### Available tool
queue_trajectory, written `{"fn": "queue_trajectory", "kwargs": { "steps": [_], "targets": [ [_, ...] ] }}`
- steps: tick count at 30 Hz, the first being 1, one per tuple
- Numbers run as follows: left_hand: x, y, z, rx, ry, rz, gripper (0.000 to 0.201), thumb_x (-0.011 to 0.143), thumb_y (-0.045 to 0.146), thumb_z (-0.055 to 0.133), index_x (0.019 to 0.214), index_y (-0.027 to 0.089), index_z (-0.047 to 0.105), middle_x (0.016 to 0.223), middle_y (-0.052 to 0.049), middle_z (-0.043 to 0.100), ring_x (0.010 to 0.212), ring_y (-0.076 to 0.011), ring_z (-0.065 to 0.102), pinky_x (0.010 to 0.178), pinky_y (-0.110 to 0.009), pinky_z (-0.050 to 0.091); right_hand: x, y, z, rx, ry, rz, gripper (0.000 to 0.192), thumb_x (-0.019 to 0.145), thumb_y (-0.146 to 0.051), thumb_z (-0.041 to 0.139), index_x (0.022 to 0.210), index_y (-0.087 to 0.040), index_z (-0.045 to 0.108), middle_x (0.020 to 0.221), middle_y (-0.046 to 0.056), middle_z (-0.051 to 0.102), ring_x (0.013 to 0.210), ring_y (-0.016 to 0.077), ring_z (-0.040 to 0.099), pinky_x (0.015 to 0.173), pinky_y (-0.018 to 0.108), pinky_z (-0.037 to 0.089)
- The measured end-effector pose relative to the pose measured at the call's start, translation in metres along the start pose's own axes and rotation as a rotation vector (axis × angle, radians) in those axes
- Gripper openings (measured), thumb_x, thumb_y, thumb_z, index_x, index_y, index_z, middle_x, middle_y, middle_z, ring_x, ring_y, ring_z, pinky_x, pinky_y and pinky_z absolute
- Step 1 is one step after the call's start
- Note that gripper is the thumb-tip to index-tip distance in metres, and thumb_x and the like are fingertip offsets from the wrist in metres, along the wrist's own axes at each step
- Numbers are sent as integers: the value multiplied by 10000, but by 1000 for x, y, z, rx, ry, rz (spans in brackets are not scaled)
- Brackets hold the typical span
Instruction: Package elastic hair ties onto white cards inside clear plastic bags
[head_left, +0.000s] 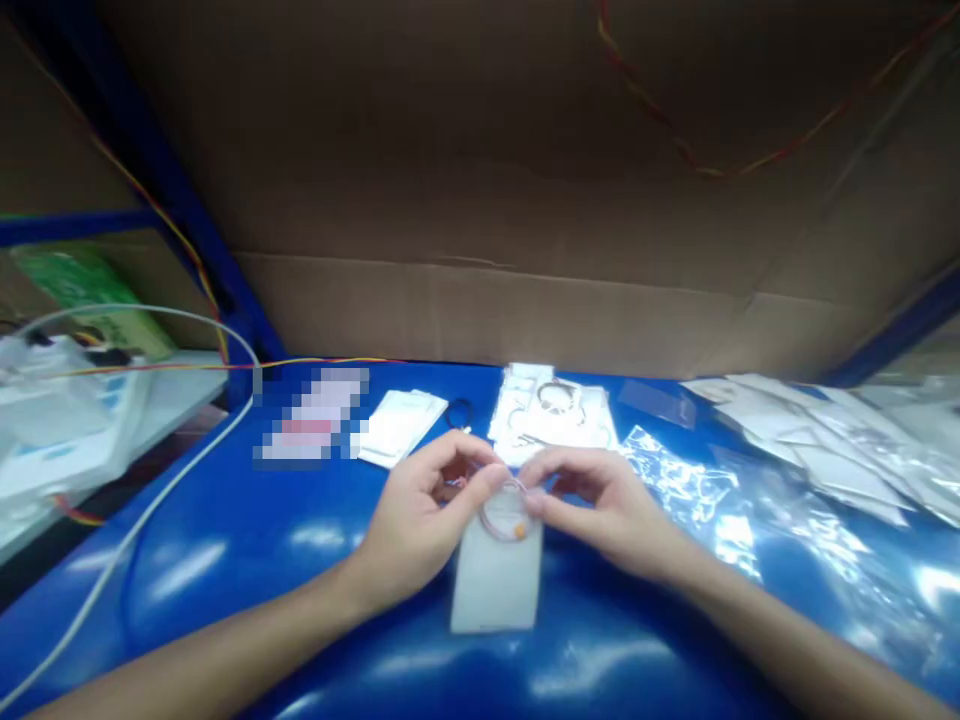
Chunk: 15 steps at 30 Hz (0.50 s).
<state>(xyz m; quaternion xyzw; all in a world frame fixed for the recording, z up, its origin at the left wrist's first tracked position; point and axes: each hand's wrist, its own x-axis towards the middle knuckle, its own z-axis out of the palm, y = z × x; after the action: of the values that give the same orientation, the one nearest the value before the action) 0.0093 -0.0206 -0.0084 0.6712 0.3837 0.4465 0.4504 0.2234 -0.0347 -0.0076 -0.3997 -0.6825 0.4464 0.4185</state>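
Note:
A thin coiled cable (495, 530) with a small orange piece on its loop hangs between my two hands. My left hand (431, 500) pinches the coil's upper left part between thumb and fingers. On the other side, the thumb and fingertips of my right hand (600, 500) close on its upper right part. Beneath the coil lies a white rectangular card or packet (495, 595) on the blue surface (315, 590). Just beyond my hands are a pile of white cards (592, 425) with a dark cable coil (559, 397) on top and a small black loop (459, 412).
White packets (401, 425) lie at the back left. Clear plastic bags (675, 480) and a spread of white packets (795, 430) cover the right side. A pale cable (139, 530) arcs along the left, and a cardboard wall (480, 310) closes the back.

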Motion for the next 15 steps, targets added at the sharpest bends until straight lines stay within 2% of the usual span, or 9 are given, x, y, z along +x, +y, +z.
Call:
{"fn": "queue_trajectory", "kwargs": {
  "steps": [4,8,10,13,15],
  "targets": [
    [-1,0,1,-54,-9,-53,193,916,395,689,925,204,658,786,-6,686,684,-163,642,571,-240,485,-3,-5,0,-22,-122,-36,123,970,-307,656,1031,-236,736,1071,38,740,1005,206,679,922,352,528],
    [-2,0,3,-77,-8,-83,209,907,413,695,936,211,646,746,0,667,619,-146,618,518,-229,459,-4,-6,1,-36,-273,-57,227,937,-348,706,1150,-271,724,1187,33,710,1048,207,657,848,310,530],
    [-2,-1,3,-83,1,-83,227,895,419,710,930,203,647,742,-1,659,604,-138,605,515,-226,458,-5,-4,1,-28,-252,-47,265,909,-355,744,1158,-271,713,1203,37,699,1042,209,651,826,303,531],
    [-1,-2,4,-143,-1,-82,221,907,402,705,927,194,633,780,-1,660,633,-131,623,542,-217,474,-5,0,1,2,-142,-37,332,893,-341,765,1202,-267,669,1193,49,678,1036,208,643,814,300,539],
    [0,-2,5,-183,-11,-71,203,921,382,694,939,192,625,809,-1,669,662,-129,640,561,-210,484,-5,1,0,18,-145,-46,377,888,-319,770,1243,-267,654,1224,58,667,1062,212,642,808,299,545]
  ]
}}
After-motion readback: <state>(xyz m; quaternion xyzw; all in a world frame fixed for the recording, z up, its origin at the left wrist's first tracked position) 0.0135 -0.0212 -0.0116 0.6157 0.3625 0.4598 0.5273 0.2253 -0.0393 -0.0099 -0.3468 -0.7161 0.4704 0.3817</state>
